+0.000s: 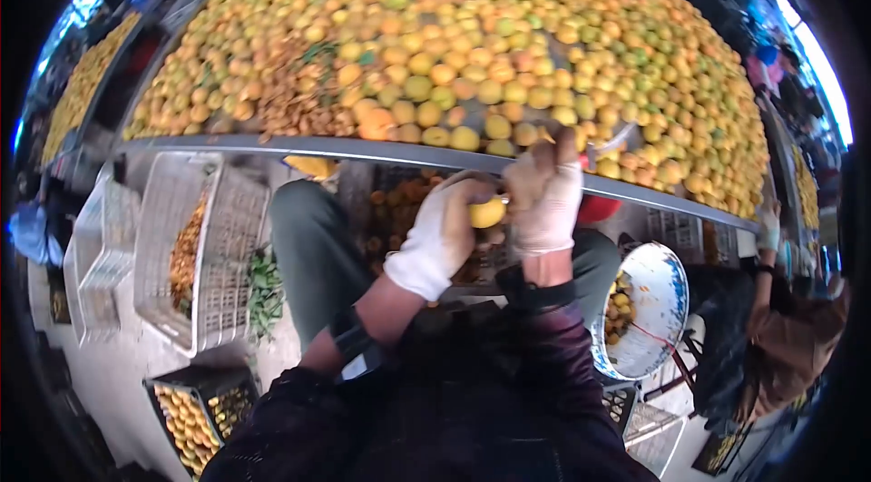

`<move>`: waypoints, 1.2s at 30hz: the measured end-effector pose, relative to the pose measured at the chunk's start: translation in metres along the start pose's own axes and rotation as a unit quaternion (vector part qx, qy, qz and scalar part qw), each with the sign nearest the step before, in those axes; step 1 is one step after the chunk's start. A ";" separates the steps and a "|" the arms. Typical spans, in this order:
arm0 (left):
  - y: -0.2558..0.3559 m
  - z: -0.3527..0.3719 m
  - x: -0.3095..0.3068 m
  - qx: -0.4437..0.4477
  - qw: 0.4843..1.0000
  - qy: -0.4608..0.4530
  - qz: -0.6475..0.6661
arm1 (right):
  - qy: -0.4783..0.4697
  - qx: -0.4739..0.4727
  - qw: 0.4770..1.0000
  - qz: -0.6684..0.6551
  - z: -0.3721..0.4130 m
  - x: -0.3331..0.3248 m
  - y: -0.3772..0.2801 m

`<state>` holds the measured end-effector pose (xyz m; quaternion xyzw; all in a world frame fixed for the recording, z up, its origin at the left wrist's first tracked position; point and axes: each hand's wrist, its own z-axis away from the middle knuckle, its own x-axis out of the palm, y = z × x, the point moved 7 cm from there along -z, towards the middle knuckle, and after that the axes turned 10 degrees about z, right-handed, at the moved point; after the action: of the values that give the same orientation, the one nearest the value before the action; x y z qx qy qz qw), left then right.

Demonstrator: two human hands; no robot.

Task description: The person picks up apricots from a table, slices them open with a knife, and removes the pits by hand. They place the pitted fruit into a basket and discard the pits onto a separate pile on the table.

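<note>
My left hand, in a white glove with bare fingertips, is closed around a yellow apricot-like fruit above my lap. Right beside that fruit is my right hand, gloved too, its fingers curled inward; whatever they grip is hidden. Just beyond my hands runs the metal edge of a table heaped with yellow-orange fruit. A pale curved object lies near my right hand, too blurred to name. At the table's front left is a pile of brown pits or scraps.
On the left stand white plastic crates, one holding orange-brown pieces, and a black crate of fruit. A white-and-blue basin with fruit is by my right knee. Another person sits at the right.
</note>
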<state>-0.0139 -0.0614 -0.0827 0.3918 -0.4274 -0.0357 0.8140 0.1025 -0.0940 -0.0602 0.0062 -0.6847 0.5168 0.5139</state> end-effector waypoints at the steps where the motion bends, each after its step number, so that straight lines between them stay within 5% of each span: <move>1: -0.015 -0.007 -0.009 -0.073 0.994 0.029 0.076 | -0.067 0.009 0.997 -0.042 -0.002 -0.001 0.001; 4: -0.031 -0.014 -0.012 -0.187 0.958 0.050 0.212 | -0.123 0.005 0.988 -0.098 -0.001 0.005 0.003; 8: -0.034 -0.013 -0.016 -0.173 0.965 0.073 0.184 | -0.092 0.021 0.992 -0.081 0.004 0.012 0.004; 10: -0.014 -0.015 -0.023 0.001 0.997 0.071 -0.022 | -0.062 0.014 0.993 0.100 0.012 0.019 0.008; 11: -0.021 -0.023 -0.031 0.003 0.997 0.070 -0.021 | -0.094 -0.004 0.992 0.083 0.019 0.026 0.013; 12: -0.011 -0.033 -0.041 0.159 0.975 0.058 -0.142 | -0.041 -0.052 0.978 0.196 0.019 0.018 0.016; 13: 0.007 -0.028 -0.036 0.310 0.914 0.046 -0.257 | -0.038 -0.029 0.986 0.158 0.021 0.018 0.017; 14: 0.007 -0.031 -0.040 0.313 0.912 0.050 -0.259 | -0.036 -0.006 0.992 0.118 0.022 0.018 0.018; 15: 0.002 -0.038 -0.051 0.237 0.965 0.073 -0.085 | -0.041 -0.004 0.992 0.115 0.016 0.016 0.023; 16: -0.002 -0.043 -0.055 0.152 0.980 0.092 0.094 | -0.011 -0.114 0.954 0.279 0.008 0.011 0.015; 17: 0.002 -0.042 -0.060 0.085 0.984 0.107 0.116 | 0.021 -0.221 0.875 0.429 0.006 0.013 0.005; 18: 0.009 -0.038 -0.063 0.089 0.983 0.109 0.114 | 0.049 -0.120 0.915 0.383 -0.002 0.001 0.010; 20: -0.005 -0.036 -0.048 -0.092 0.975 0.013 0.202 | 0.062 -0.103 0.940 0.321 -0.007 0.004 0.005; 22: -0.009 -0.025 -0.036 -0.041 0.974 0.098 0.199 | 0.062 -0.088 0.949 0.297 -0.007 0.015 0.004; 24: -0.014 -0.034 -0.046 -0.021 0.981 0.094 0.169 | 0.094 -0.236 0.915 0.312 -0.005 0.020 -0.014; 26: -0.016 -0.029 -0.042 -0.033 0.978 0.092 0.186 | 0.042 -0.166 0.959 0.226 0.004 0.037 -0.028; 32: -0.028 -0.013 -0.017 -0.072 0.963 0.043 0.256 | 0.067 -0.231 0.920 0.309 0.006 0.029 -0.017; 34: -0.025 -0.009 -0.018 -0.013 0.972 0.101 0.214 | 0.101 -0.307 0.868 0.377 0.012 0.028 -0.019; 35: -0.035 -0.015 -0.027 0.021 0.975 0.099 0.197 | 0.102 -0.417 0.798 0.423 0.018 0.036 -0.026; 36: -0.025 -0.004 -0.020 0.030 0.981 0.112 0.154 | 0.094 -0.417 0.801 0.420 0.023 0.040 -0.030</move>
<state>-0.0165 -0.0686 -0.1137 0.3473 -0.3897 0.1470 0.8402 0.0835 -0.1032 -0.0094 -0.5451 -0.7178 0.3448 0.2621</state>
